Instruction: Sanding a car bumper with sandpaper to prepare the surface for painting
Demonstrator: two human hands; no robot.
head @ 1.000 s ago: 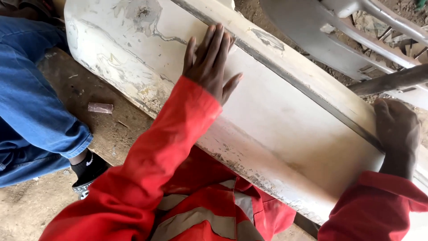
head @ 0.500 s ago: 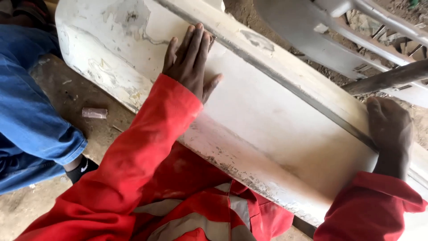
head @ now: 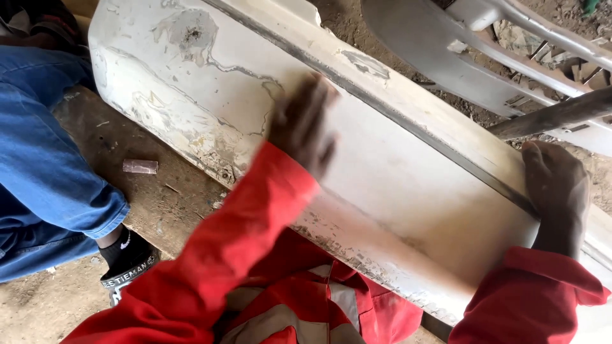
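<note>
The white car bumper (head: 395, 191) lay slanted across the frame from upper left to lower right, its paint flaking at the upper left. The left hand (head: 305, 127), blurred, lay flat on the panel near the centre, fingers stretched open and gripping nothing that could be made out. The right hand (head: 556, 185) pressed on the bumper's ridge at the right edge, fingers spread and curled over it, likely steadying the panel. A second person's blue trouser leg (head: 44, 165) filled the left side.
</note>
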